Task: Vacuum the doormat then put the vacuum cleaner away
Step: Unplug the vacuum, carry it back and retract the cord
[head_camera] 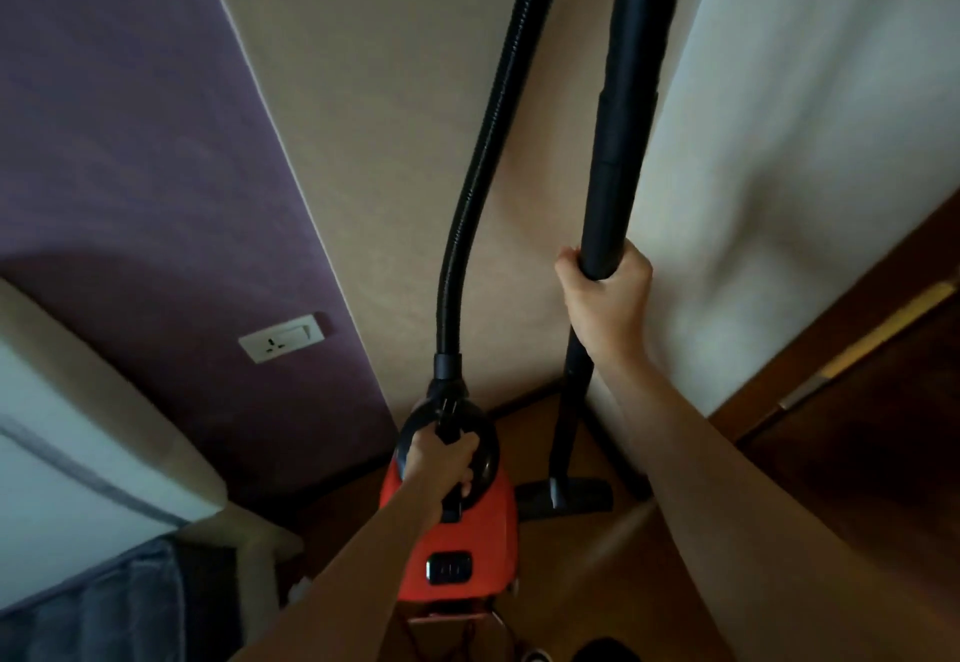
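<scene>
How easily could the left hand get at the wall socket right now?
Probably yes, but not freely: the left hand grips the vacuum cleaner handle, so it must let go first. Nothing stands between it and the wall socket.

Floor (613, 573): brown wood, ran up to wall (374, 193) base.
Nozzle head (587, 497): black, flat on floor, nr wall.
Vac body (462, 547): red, just beside nozzle head; resting or lifted, couldn't tell.
</scene>
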